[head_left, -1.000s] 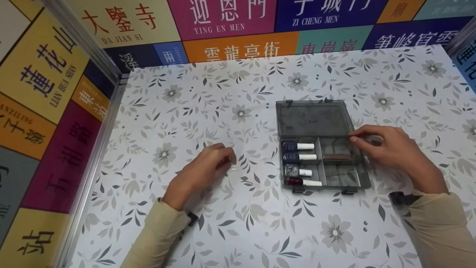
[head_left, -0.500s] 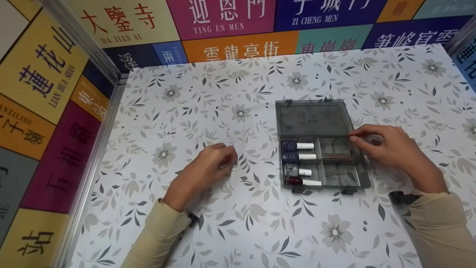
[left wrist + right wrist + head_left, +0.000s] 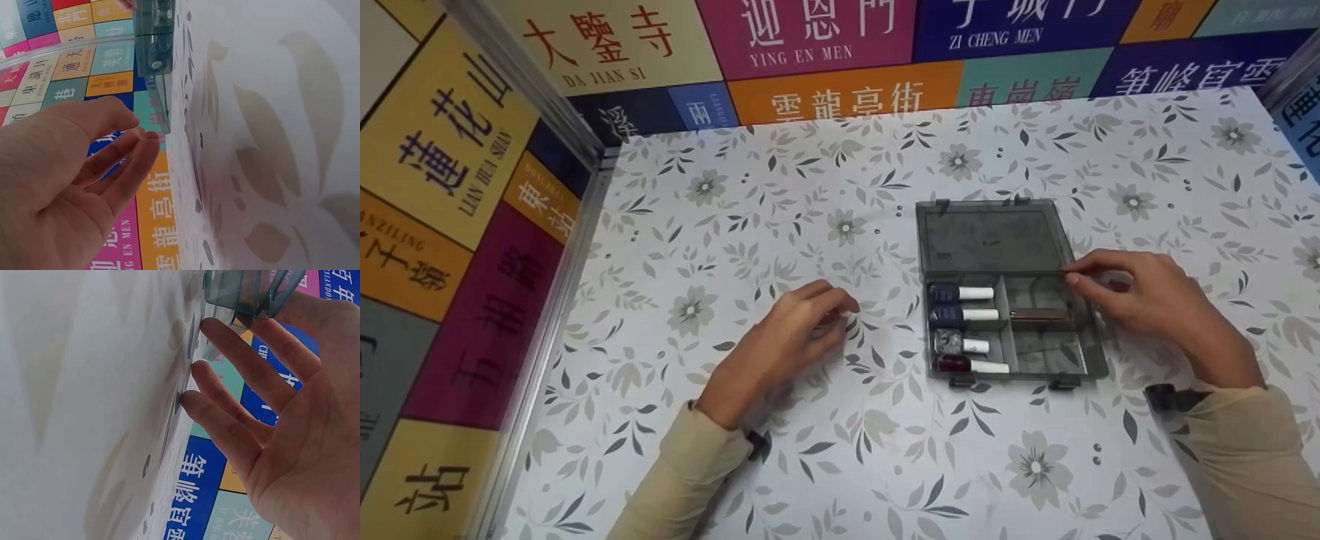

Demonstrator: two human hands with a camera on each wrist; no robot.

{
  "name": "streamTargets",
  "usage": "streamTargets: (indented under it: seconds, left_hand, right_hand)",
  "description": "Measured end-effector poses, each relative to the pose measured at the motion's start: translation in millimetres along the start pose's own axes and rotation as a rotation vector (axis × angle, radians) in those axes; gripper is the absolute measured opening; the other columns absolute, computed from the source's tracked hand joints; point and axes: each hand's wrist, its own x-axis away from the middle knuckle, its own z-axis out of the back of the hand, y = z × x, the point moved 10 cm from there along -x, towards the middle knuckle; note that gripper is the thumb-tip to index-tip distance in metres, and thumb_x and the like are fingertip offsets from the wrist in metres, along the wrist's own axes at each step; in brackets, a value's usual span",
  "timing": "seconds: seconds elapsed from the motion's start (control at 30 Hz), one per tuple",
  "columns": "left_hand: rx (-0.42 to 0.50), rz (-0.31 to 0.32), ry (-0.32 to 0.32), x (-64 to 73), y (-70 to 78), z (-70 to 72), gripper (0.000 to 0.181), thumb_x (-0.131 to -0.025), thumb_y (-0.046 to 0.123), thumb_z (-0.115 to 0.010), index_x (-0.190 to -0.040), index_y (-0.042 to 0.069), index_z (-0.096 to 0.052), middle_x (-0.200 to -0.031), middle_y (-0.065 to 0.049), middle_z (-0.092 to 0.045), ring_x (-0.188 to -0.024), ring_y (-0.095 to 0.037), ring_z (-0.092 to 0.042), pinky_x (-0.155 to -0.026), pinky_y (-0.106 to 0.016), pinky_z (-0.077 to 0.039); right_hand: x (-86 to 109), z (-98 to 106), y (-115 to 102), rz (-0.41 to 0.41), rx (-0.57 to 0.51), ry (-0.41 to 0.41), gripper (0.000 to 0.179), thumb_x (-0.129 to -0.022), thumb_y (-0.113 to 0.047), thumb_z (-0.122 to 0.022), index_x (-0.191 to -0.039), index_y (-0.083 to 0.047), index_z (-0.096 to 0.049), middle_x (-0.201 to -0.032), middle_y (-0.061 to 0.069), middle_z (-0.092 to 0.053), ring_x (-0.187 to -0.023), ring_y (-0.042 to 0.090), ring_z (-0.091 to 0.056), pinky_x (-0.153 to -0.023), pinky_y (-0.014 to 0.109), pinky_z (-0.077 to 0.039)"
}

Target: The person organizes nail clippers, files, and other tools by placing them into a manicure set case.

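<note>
My left hand [image 3: 787,334] is over the table left of the box, pinching a small clear piece [image 3: 139,133] between thumb and fingertips. Its exact kind I cannot tell. A see-through grey plastic box [image 3: 990,240] lies with its lid folded back. In its left compartments are two dark blue nail polish bottles [image 3: 945,315], a silver glitter bottle [image 3: 947,343] and a dark red one [image 3: 955,364], all with white caps. One flat brown bar [image 3: 1039,315] lies on the right side. My right hand [image 3: 1162,307] pinches the box's right edge near the hinge, other fingers spread.
Leaf-and-flower patterned covering [image 3: 765,202] spreads over the table. Colourful panels with large characters [image 3: 847,97] stand along the back edge, and more panels [image 3: 457,285] close off the left side. Two latches [image 3: 1063,386] stick out at the box's front.
My left hand has shifted right, closer to the box, with the small clear piece between its fingertips. My right hand and the box stay where they were.
</note>
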Motion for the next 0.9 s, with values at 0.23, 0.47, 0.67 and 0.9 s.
streamTargets:
  seconds: [0.23,0.47,0.67,0.9]
  left_hand:
    - [0.014,-0.046,-0.024,-11.7,14.8,-11.6,0.021,-0.099,-0.002,-0.067,-0.115,0.006,-0.077,-0.108,-0.01,-0.074,-0.096,-0.017,-0.074,-0.085,-0.026,-0.064]
    - [0.012,-0.071,-0.025,-22.5,25.2,-20.5,0.018,-0.1,0.0,-0.071,-0.116,0.006,-0.077,-0.112,-0.008,-0.077,-0.1,-0.019,-0.075,-0.089,-0.025,-0.063]
    - [0.023,-0.066,-0.065,-33.4,33.1,-30.2,0.018,-0.1,0.002,-0.072,-0.117,0.006,-0.076,-0.117,-0.008,-0.077,-0.105,-0.019,-0.078,-0.094,-0.021,-0.062]
    - [0.017,-0.165,-0.066,-46.4,52.7,-42.9,0.016,-0.1,-0.001,-0.07,-0.113,0.005,-0.075,-0.113,-0.009,-0.077,-0.102,-0.02,-0.077,-0.092,-0.021,-0.062]
  right_hand:
    - [-0.1,0,1,-0.003,-0.001,-0.01,0.018,-0.104,-0.041,-0.074,-0.117,-0.033,-0.082,-0.114,-0.002,-0.082,-0.096,-0.023,-0.058,-0.084,-0.004,-0.043]
    - [-0.3,0,0,-0.004,-0.005,-0.009,0.017,-0.104,-0.04,-0.073,-0.116,-0.033,-0.082,-0.114,-0.002,-0.082,-0.097,-0.021,-0.059,-0.084,-0.004,-0.043]
    - [-0.6,1,0,-0.007,0.008,-0.01,0.017,-0.104,-0.042,-0.073,-0.116,-0.034,-0.082,-0.113,-0.003,-0.082,-0.098,-0.021,-0.058,-0.085,-0.003,-0.041]
    - [0.6,0,2,-0.021,0.006,-0.02,0.019,-0.104,-0.044,-0.072,-0.117,-0.034,-0.082,-0.115,-0.003,-0.082,-0.098,-0.022,-0.057,-0.085,-0.002,-0.042]
